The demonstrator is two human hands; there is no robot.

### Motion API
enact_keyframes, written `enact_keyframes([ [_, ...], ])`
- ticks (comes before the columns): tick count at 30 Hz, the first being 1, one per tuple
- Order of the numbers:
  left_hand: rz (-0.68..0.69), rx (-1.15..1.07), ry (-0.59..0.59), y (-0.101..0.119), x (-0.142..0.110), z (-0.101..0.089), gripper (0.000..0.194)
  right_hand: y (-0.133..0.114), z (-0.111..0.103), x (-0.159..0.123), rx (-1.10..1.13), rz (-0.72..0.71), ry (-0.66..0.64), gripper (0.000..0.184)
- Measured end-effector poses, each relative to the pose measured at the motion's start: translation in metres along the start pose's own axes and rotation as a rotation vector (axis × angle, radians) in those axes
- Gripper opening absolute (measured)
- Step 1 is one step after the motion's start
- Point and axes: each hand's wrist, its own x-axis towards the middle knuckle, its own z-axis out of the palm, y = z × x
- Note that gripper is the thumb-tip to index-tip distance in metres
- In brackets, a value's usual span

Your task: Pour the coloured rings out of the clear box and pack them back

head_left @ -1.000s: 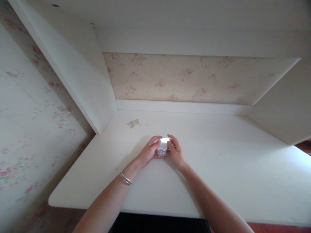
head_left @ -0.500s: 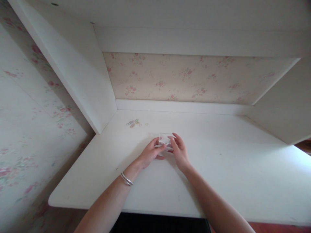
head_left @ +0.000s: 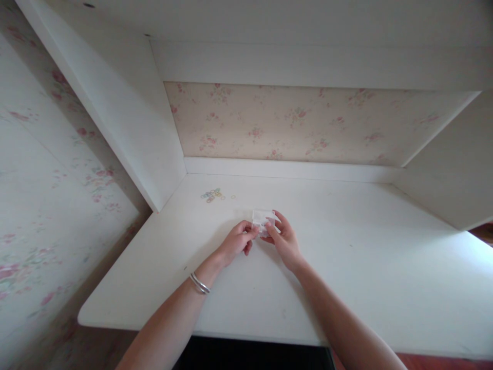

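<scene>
My left hand (head_left: 238,241) pinches box (head_left: 262,216) at near-left corner; my right hand (head_left: 285,239) holds right side between thumb (head_left: 271,231) and fingers (head_left: 283,219).

Dim, lt from R; soft shadows nr hands (head_left: 235,242); sl. blur.

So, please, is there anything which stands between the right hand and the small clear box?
Nothing visible does: the right hand directly touches the small clear box. The left hand is at its left side, not between them.
</scene>
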Motion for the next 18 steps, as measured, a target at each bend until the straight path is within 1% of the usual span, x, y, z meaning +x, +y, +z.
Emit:
enact_keyframes([
  [3, -0.014, -0.003, -0.003, 0.004, -0.001, 0.001, 0.033, 0.000, -0.001, 0.000, 0.002, 0.000, 0.002, 0.061],
  [7, -0.043, 0.000, -0.017, 0.011, -0.004, 0.004, 0.037, -0.002, -0.003, 0.000, -0.004, 0.033, -0.005, 0.054],
  [13, -0.079, 0.073, 0.013, 0.010, -0.004, 0.004, 0.049, -0.002, 0.001, -0.002, -0.041, 0.034, 0.017, 0.036],
  [18, -0.093, 0.029, 0.029, 0.011, -0.004, 0.006, 0.051, 0.003, 0.004, -0.002, -0.087, 0.035, 0.019, 0.034],
])
